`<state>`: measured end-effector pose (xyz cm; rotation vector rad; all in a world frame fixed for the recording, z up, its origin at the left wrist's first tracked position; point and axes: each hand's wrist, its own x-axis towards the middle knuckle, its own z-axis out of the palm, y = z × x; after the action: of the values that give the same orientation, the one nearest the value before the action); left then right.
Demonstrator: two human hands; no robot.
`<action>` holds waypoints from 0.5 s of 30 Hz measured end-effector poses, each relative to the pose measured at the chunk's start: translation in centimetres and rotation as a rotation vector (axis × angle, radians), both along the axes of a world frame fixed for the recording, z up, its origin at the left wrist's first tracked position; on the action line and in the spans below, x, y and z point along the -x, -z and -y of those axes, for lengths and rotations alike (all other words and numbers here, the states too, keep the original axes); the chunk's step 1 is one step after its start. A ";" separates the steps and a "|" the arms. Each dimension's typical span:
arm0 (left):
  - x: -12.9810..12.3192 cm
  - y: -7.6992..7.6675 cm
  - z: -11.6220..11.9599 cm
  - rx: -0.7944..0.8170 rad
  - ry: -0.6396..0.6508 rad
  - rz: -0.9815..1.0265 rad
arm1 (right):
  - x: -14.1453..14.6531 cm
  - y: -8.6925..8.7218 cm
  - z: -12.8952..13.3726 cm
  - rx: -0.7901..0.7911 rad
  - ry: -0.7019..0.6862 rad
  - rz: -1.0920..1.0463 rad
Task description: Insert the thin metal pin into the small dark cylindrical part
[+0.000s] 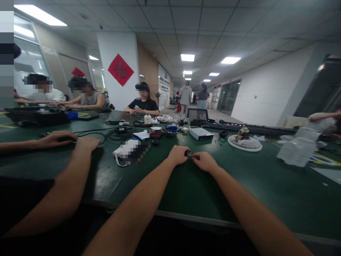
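Observation:
My left hand [178, 155] is closed around a small dark round part [188, 153] with a shiny, pale end turned to the right. Just beside it, my right hand [205, 161] is closed in a pinch, its fingertips at that end of the part. A thin, dark piece shows at the right fingertips, too small to name. Both hands are low over the green table [191, 192]. Behind them are a silver-and-black box-shaped drive [200, 133] and a dark rounded object [155, 142].
To the right lie a white fan grille with a motor [245, 143] and clear plastic trays [298, 149]. At left, a white device [129, 149], black cables [119, 131] and a co-worker's hands [57, 138] are near. More people sit across the table.

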<state>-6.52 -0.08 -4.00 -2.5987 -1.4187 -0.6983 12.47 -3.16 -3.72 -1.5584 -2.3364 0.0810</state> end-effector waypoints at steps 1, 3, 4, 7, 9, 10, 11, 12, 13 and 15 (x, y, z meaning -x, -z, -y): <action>0.0 0.0 0.0 -0.002 0.005 0.000 | 0.0 0.0 0.0 -0.001 0.000 0.003; 0.1 0.1 -0.1 -0.006 0.013 -0.002 | 0.0 0.0 0.0 -0.001 -0.001 0.008; 0.1 0.1 -0.1 -0.008 0.015 -0.002 | 0.0 0.0 0.1 -0.001 -0.002 0.009; 0.2 0.1 -0.1 -0.012 0.017 -0.004 | 0.1 0.0 0.2 -0.003 0.000 0.013; 0.2 0.2 -0.1 -0.015 0.015 -0.005 | 0.1 -0.1 0.2 -0.002 0.007 0.016; 0.1 0.2 -0.2 -0.015 0.015 -0.006 | 0.2 -0.1 0.2 -0.002 0.012 0.019; 0.1 0.2 -0.2 -0.016 0.014 -0.007 | 0.2 -0.1 0.3 -0.001 0.018 0.023; 0.1 0.2 -0.2 -0.016 0.013 -0.008 | 0.2 -0.1 0.3 -0.002 0.022 0.027; 0.1 0.2 -0.2 -0.016 0.011 -0.009 | 0.3 -0.2 0.3 -0.003 0.026 0.033; 0.1 0.2 -0.2 -0.017 0.004 -0.009 | 0.3 -0.2 0.4 -0.008 0.030 0.045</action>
<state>-6.61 0.16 -4.25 -2.5891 -1.3984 -0.6949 12.15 -3.52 -3.53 -1.6072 -2.3432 0.0306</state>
